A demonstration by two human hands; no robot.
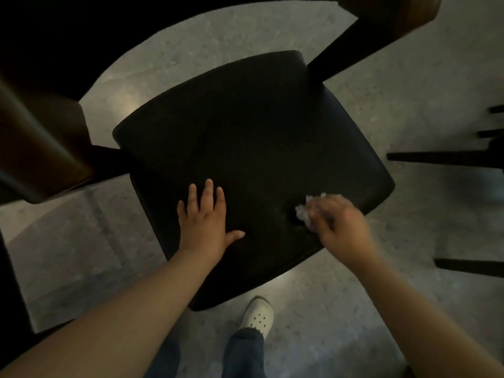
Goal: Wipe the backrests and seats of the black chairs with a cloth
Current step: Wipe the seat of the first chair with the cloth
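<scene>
Two bare hands on the black seat [245, 137] of a chair, seen from directly above. Flat on the near part of the seat, the left hand [206, 222]: palm down, fingers straight and slightly spread, thumb stretched out to the right, holding nothing. Close to the seat's right front edge, the right hand [338, 225], slightly blurred, fingers curled over a crumpled white cloth [306, 211] and pressing it against the seat surface. Most of the cloth hidden under the fingers, with a pale bunch showing on the side toward the left hand. Hands apart, bare black seat between them.

Arcing across the top and left, a dark curved rail [81, 36], with a brown padded piece [35, 148] at the left and another brown padded piece [392, 15] at the upper right, each joined to the seat by a black post. Under everything, a speckled grey floor [409, 91]. Just below the seat's front edge, a white clog [257, 315] with small holes, under a dark blue trouser leg [244, 353]. At the right edge, thin black furniture legs [447, 159], blurred.
</scene>
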